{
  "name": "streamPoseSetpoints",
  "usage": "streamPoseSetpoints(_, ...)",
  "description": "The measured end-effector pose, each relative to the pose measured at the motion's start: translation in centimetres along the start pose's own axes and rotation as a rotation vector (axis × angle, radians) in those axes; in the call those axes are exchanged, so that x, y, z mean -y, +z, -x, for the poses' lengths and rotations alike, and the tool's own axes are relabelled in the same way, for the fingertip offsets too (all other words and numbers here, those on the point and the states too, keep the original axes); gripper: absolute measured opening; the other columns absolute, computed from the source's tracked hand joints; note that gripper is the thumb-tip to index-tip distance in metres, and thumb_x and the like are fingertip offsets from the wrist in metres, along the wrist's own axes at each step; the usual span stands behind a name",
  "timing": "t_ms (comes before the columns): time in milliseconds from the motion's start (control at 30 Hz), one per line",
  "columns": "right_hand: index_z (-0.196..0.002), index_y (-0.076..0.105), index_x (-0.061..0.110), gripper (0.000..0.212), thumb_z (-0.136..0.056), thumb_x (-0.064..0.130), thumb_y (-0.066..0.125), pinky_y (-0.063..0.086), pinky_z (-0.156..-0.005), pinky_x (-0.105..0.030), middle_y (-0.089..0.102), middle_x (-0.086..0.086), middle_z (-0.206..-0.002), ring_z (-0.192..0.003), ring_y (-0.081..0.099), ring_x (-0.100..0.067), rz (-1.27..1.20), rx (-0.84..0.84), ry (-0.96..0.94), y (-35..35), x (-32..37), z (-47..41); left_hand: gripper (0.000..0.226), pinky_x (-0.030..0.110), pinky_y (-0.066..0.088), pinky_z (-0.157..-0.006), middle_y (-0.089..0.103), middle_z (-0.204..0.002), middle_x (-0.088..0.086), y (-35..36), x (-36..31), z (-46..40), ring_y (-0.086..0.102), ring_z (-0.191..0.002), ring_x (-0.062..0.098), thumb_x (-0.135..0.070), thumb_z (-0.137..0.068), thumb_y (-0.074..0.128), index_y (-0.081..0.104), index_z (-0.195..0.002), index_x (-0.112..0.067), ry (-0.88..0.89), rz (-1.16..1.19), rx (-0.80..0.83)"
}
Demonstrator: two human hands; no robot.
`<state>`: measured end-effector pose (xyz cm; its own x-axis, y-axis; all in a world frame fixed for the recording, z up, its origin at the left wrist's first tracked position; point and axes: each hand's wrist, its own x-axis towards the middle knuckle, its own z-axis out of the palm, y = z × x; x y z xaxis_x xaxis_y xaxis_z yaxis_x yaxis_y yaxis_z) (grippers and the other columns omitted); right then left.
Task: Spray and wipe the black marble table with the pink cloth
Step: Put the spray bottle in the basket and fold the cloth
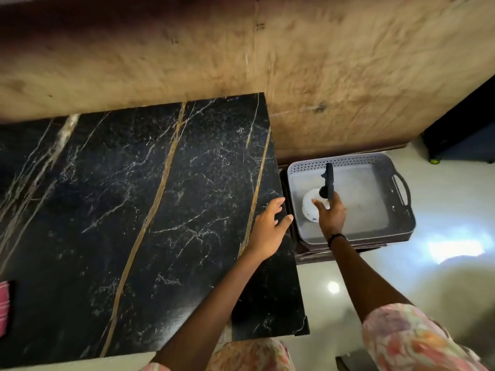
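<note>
Black marble counter bare across its middle, pink cloth at its left edge, left hand with fingers spread on right edge, right hand fingers wrapped around white spray bottle, in grey basket just beside counter, on floor.

Nothing to read here, folks: not a word, brand or number anywhere. The white spray bottle in the grey basket shows a few dark specks low on its side (print, maybe, but far too small to make out). The black marble table beside that basket carries only veins.
</note>
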<state>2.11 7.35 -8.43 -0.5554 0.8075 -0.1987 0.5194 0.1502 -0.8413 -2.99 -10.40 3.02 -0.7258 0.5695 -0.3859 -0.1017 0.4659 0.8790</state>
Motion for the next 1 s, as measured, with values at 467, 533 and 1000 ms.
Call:
streamPoseSetpoints(467,-0.139,0.037,0.007,0.056,-0.089,-0.006,0.057,0.039,-0.108,-0.039,0.042,-0.013,-0.143,-0.13,0.043,-0.028,-0.094,-0.225,0.254,-2.9,3.0,7.7,0.037,0.023,0.039,-0.096,0.053,-0.138,-0.002,-5.5,0.4,3.7,0.048,-0.127,0.011,-0.019,-0.095,0.052,0.048,-0.131,-0.016,0.001,-0.018,0.022)
streamPoseSetpoints(533,-0.135,0.041,0.007,0.047,-0.091,-0.005,0.053,0.041,-0.097,-0.029,0.047,-0.009,-0.136,-0.121,0.047,-0.021,-0.128,-0.267,0.164,-1.9,6.2,12.6,0.034,0.021,0.038,-0.094,0.056,-0.134,-0.005,-8.6,1.5,5.9,0.051,-0.123,0.009,-0.02,-0.094,0.053,0.05,-0.128,-0.017,-0.007,0.007,-0.044)
streamPoseSetpoints(1000,-0.118,0.058,0.006,0.028,-0.091,0.0,0.053,0.045,-0.076,-0.007,0.066,-0.008,-0.104,-0.087,0.063,-0.013,0.01,0.821,-0.372,27.1,22.6,40.1,0.033,0.043,0.043,-0.098,0.058,-0.125,0.019,-38.5,18.2,27.2,0.054,-0.116,0.035,-0.009,-0.092,0.054,0.052,-0.124,-0.002,-0.292,-0.08,-0.923)
